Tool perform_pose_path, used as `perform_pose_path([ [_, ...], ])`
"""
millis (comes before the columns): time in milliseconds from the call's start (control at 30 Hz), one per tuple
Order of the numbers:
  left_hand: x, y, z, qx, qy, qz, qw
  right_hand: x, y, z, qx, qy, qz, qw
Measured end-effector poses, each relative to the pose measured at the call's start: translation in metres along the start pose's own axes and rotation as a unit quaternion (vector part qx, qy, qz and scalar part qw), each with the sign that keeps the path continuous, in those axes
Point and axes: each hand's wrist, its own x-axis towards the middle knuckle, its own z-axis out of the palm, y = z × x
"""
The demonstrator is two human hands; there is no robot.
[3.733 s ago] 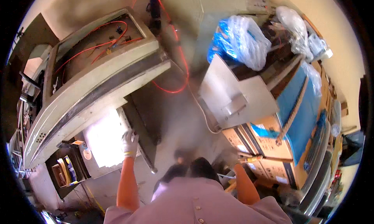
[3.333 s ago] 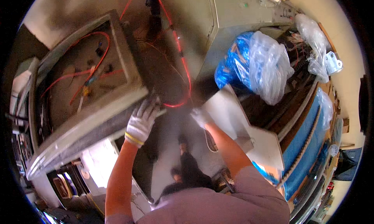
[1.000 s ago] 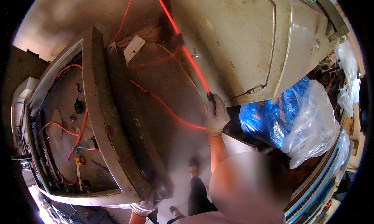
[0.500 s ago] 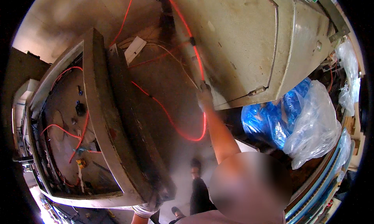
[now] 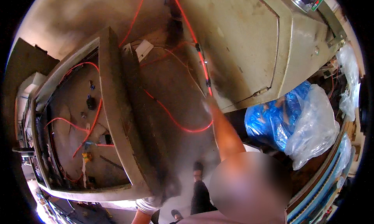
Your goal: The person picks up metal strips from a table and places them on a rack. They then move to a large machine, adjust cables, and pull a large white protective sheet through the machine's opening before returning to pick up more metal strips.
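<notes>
My right hand (image 5: 210, 103) reaches forward, its fingers closed around an orange-red hose (image 5: 190, 29) that comes down from the top of the picture. Black bands and a small fitting show on the hose just above my grip. Below the hand the hose bends into a loop and runs up to the left. My left hand (image 5: 149, 205), in a pale knitted glove, is at the near corner of a grimy metal frame (image 5: 119, 119). Its fingers are hidden in shadow at the frame's edge.
A beige metal cabinet (image 5: 237, 48) stands right of the hose. Blue plastic bags (image 5: 269, 122) and a clear plastic bag (image 5: 313, 122) lie beside it. More red hose (image 5: 95, 119) and small black parts sit inside the frame. A white box-like piece (image 5: 144, 50) lies at the back.
My right hand is lower along the hose, and another black band now shows above it. The view has shifted, with the frame farther right. My left hand stays near the frame's corner.
</notes>
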Motion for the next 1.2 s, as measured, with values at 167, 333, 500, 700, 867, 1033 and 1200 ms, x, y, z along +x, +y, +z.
perform_pose_path([
  [167, -0.011, -0.005, 0.013, 0.086, 0.014, 0.030, 0.996, -0.160, 0.068, 0.093, -0.008, -0.070, 0.061, 0.996],
  [333, -0.008, 0.004, 0.004, 0.046, 0.050, 0.048, 0.997, -0.351, 0.140, 0.213, 0.071, -0.227, 0.066, 0.969],
  [500, -0.039, -0.007, -0.009, -0.017, 0.070, -0.001, 0.997, -0.467, 0.068, 0.195, 0.002, -0.383, -0.056, 0.922],
  [700, -0.168, 0.023, -0.033, -0.105, 0.161, -0.028, 0.981, -0.553, 0.095, 0.157, -0.052, -0.158, 0.062, 0.984],
  [867, -0.534, 0.012, 0.041, -0.089, 0.037, -0.268, 0.959, -0.651, 0.163, 0.160, 0.014, -0.163, 0.056, 0.985],
  [1033, -0.964, 0.108, 0.071, -0.150, -0.056, -0.723, 0.672, -0.779, 0.213, 0.190, 0.015, -0.187, 0.125, 0.974],
  [1200, -1.267, 0.319, 0.088, -0.181, 0.155, -0.963, 0.125, -0.874, 0.168, 0.189, -0.070, -0.262, 0.200, 0.942],
])
